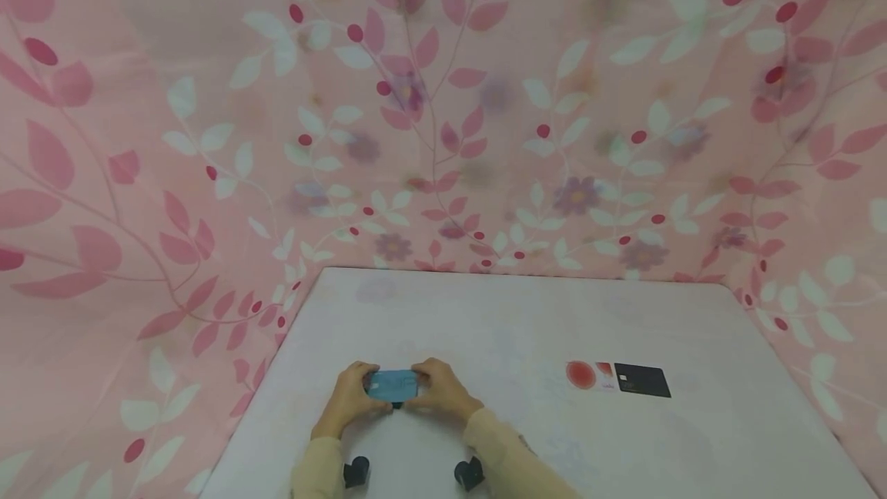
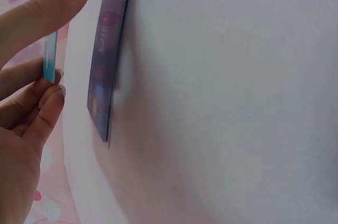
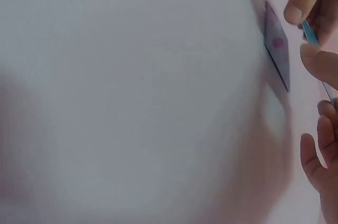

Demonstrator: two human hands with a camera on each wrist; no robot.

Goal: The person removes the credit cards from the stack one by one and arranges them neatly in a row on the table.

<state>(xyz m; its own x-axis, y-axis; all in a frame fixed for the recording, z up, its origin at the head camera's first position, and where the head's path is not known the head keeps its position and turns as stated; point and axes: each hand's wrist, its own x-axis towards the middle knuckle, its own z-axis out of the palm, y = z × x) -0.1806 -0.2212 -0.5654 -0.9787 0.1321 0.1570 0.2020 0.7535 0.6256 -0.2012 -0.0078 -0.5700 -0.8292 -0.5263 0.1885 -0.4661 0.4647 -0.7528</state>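
Note:
Both hands hold a light blue card [image 1: 393,386] over the table, one at each short end. My left hand [image 1: 349,395] pinches its left end between thumb and fingers, and my right hand [image 1: 443,391] grips the right end. From the left wrist, the blue card [image 2: 50,57] appears edge-on beside the thumb. Below the raised card, a dark glossy card [image 2: 105,60] lies on the table; in the head view it is mostly hidden behind the blue one. The right wrist view also has this dark card [image 3: 277,47], next to the fingers of both hands.
Farther right on the white table [image 1: 527,329] lie a red-and-white card [image 1: 589,376] and a black card [image 1: 643,380], side by side. Pink floral fabric [image 1: 443,137] encloses the table at the back and sides. Small black devices [image 1: 469,474] sit at the wrists.

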